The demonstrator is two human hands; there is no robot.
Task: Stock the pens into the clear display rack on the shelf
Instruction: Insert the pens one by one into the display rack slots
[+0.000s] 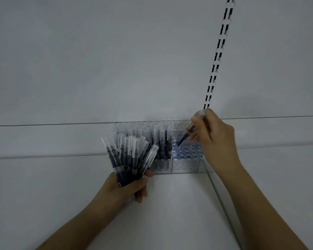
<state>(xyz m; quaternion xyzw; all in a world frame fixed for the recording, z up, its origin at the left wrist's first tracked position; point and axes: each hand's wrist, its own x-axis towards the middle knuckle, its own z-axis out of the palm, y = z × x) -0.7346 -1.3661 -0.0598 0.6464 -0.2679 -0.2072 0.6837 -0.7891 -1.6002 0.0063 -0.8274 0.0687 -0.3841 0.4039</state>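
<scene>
The clear display rack stands on the white shelf against the back panel. Several dark pens with clear caps stand in its left and middle holes; the holes at its right end are bare. My left hand grips a fanned bundle of pens just in front of the rack's left end. My right hand pinches a single pen, tilted with its dark tip down over the bare holes at the right.
The white shelf runs left and right of the rack. A slotted upright strip climbs the back panel above my right hand. A shelf seam runs diagonally down to the right of the rack.
</scene>
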